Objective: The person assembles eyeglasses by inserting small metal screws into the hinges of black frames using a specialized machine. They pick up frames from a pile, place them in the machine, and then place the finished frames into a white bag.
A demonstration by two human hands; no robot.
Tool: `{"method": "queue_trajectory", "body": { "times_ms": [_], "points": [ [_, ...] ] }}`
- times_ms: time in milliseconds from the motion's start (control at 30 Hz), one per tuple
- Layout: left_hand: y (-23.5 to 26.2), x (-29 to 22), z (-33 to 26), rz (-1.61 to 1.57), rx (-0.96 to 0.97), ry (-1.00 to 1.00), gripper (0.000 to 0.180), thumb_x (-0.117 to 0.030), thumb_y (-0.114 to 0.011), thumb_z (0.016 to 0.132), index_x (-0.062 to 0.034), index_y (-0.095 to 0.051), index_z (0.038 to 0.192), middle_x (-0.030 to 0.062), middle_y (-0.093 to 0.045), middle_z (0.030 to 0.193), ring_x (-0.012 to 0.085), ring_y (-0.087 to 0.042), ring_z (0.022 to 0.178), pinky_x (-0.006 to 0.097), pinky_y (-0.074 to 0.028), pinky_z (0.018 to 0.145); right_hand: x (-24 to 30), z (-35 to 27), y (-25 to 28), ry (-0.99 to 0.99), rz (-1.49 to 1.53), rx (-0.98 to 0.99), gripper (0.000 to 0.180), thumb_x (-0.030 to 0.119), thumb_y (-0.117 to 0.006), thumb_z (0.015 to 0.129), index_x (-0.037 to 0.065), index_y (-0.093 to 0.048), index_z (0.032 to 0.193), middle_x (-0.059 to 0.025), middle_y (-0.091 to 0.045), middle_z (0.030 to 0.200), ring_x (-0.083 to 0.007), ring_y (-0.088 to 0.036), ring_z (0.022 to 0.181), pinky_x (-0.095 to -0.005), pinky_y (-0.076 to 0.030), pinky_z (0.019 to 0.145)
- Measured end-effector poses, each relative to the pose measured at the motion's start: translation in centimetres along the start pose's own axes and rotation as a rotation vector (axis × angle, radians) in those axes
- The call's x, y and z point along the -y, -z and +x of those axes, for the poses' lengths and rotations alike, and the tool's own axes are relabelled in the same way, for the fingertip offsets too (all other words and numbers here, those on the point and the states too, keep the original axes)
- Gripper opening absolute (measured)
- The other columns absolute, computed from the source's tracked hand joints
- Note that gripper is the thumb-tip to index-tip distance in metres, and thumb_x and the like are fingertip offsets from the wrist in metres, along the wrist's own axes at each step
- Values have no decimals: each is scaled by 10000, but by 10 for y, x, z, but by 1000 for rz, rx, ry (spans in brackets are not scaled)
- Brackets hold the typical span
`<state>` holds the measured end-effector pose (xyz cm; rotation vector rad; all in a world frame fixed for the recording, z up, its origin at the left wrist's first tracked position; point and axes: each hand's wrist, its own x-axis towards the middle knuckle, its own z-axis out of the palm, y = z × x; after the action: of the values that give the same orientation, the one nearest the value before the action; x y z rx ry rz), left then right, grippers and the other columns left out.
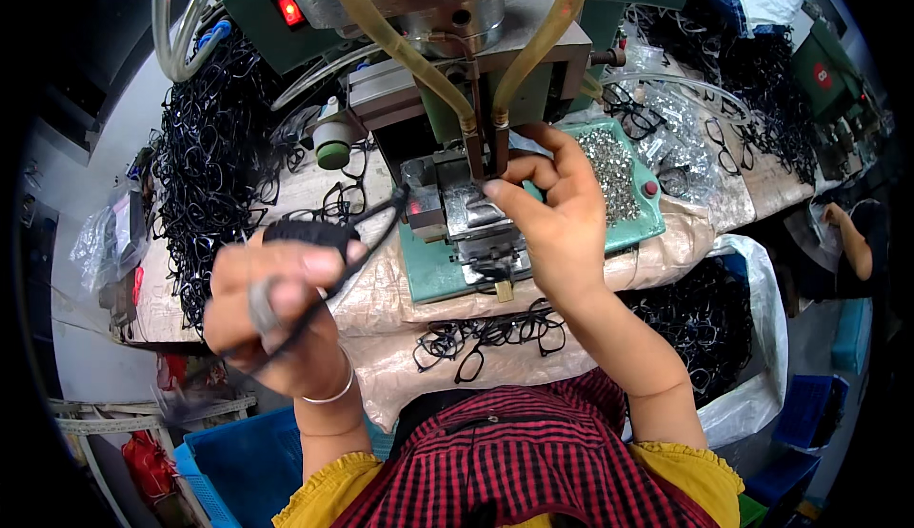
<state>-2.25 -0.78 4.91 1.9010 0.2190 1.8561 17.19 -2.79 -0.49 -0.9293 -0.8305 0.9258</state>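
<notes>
My left hand [281, 304], blurred by motion, is closed around a black eyeglass frame [383, 233] left of the machine. Part of that frame slants up toward the metal fixture [476, 216]. My right hand [564, 214] reaches in beside the two narrow electrode arms [471, 152] of the bench machine [400, 9]. Its thumb and fingertips come together at the fixture, and whatever lies between them is too small or hidden to name. Yellowish hoses [541, 38] run down to the electrode arms.
Right of the fixture, a green tray [651, 221] holds many small metal parts. Black eyeglass frames are heaped at the left [205, 138], and several frames [486, 338] lie at the bench's front edge. A white sack [769, 338] of frames stands at right. Another person's arm [852, 242] shows far right.
</notes>
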Motion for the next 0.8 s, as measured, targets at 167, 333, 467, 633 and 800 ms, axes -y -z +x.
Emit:
{"method": "queue_trajectory", "body": {
  "times_ms": [167,333,467,633,800],
  "points": [
    [-10,10,-21,235,450,0,104,-176,-749,779,-132,-728,871,48,-731,979,231,-677,776,427,-542,782,8,-4,30,166,-295,169,390,20,-652,816,11,-620,1204,-116,-684,1116,-205,-644,1057,-324,-480,938],
    [-25,36,-36,284,649,-114,185,-174,-763,750,-122,-750,927,47,-731,1011,226,-619,720,439,-529,801,-48,22,127,370,-1422,-206,205,145,-747,747,70,-724,937,-169,-644,1175,-365,-537,1206,-451,-406,1041],
    [-18,40,-44,274,642,-112,191,-175,-756,747,-132,-756,933,37,-731,1038,186,-488,607,425,-523,805,-61,26,138,400,-1291,-215,98,120,-757,734,68,-728,812,-149,-650,1170,-343,-545,1198,-438,-421,1022],
    [-22,36,-46,305,611,-56,195,-119,-748,744,-140,-751,938,12,-725,1070,177,-491,620,437,-518,872,-64,58,103,607,-1462,-98,97,112,-737,754,72,-711,838,-118,-664,1119,-336,-588,1110,-432,-476,868],
    [11,-24,-50,170,636,273,246,-40,-603,835,-151,-725,1017,117,-672,1231,272,-624,877,407,-463,786,-68,32,133,592,-1303,-140,138,60,-695,798,8,-687,926,-158,-680,972,-328,-640,928,-383,-501,827]
  ]
}}
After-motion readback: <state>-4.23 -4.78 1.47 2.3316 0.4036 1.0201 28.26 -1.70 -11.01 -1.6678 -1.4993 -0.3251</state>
